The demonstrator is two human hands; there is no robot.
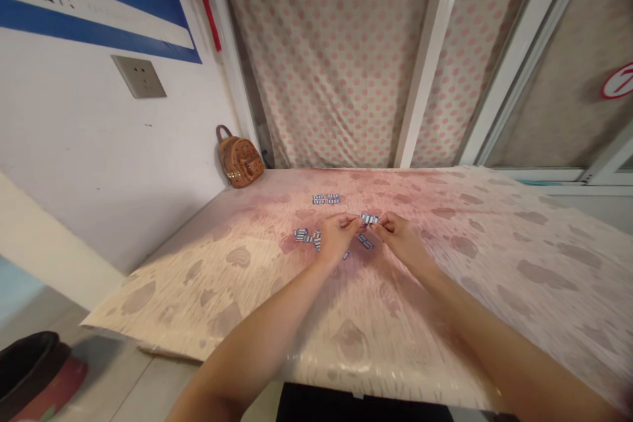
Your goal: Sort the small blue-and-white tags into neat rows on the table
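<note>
Over the middle of the table, my left hand and my right hand are closed, fingertips pinching a short row of small blue-and-white striped pieces between them. Their exact kind is too small to make out. Loose pieces of the same look lie left of my left hand, which hides part of that group. Another piece rests on the table just below the held row. Farther back, two neat groups of them sit side by side.
A patterned cloth covers the table. At its back left corner, a small brown backpack leans by the wall. A dotted curtain hangs behind the far edge. A dark-rimmed pot stands on the floor at lower left.
</note>
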